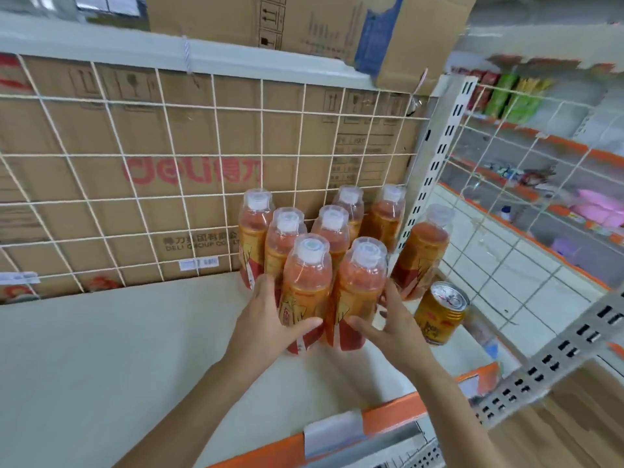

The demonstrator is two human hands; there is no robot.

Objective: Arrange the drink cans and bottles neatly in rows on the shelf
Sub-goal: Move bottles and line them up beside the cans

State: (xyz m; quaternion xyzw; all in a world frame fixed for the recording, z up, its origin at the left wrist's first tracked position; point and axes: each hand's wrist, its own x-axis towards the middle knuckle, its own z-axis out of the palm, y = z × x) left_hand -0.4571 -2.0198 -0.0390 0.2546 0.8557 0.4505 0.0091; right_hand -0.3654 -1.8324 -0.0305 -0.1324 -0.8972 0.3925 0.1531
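Several orange drink bottles with white caps stand in rows at the right end of the white shelf (118, 349). My left hand (270, 319) grips the front left bottle (305, 282) low on its label. My right hand (391, 319) wraps around the front right bottle (361, 282) beside it. Behind them stand more bottles, such as the back left bottle (255, 224) against the wire grid. One bottle (422, 248) stands apart at the far right by the upright. A gold drink can (439, 312) stands upright just in front of it.
A white wire grid (135, 157) backs the shelf, with cardboard boxes (101, 184) behind it. A perforated metal upright (432, 163) bounds the right end. The shelf's orange front edge (388, 413) runs below my arms. Another shelving unit (547, 146) with packets stands to the right.
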